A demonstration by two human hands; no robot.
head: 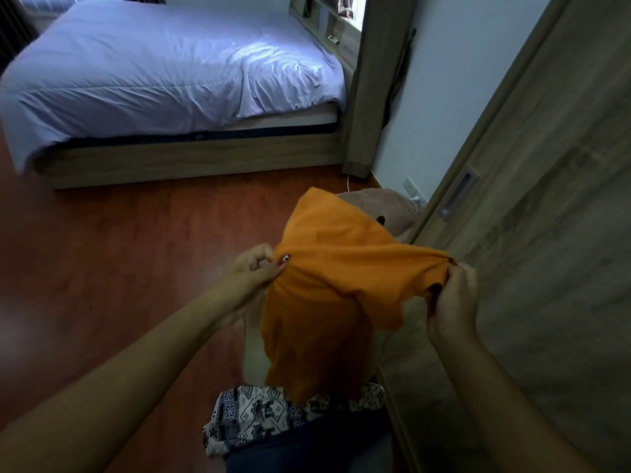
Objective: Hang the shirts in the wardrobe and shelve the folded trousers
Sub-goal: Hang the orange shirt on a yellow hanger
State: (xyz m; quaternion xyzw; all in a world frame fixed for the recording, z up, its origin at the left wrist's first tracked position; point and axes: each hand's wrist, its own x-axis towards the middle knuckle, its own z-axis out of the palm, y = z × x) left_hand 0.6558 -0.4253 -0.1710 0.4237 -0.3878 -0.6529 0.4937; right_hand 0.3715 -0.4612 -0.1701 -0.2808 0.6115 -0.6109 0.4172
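Note:
An orange shirt (327, 288) hangs stretched between both my hands above the floor. My left hand (254, 269) pinches its left edge. My right hand (452, 295) grips its right edge, close to the wooden sliding wardrobe door (546, 233). Below the shirt lies a black-and-white patterned garment (273, 414) on top of dark blue cloth (307, 448). The wardrobe's inside is hidden from view.
A bed with a pale blue cover (170, 73) on a wooden frame stands across the red-brown floor (119, 250). A brown plush toy (382, 209) lies by the wall, beside a socket (411, 187). A wooden post (370, 87) stands at the bed's corner.

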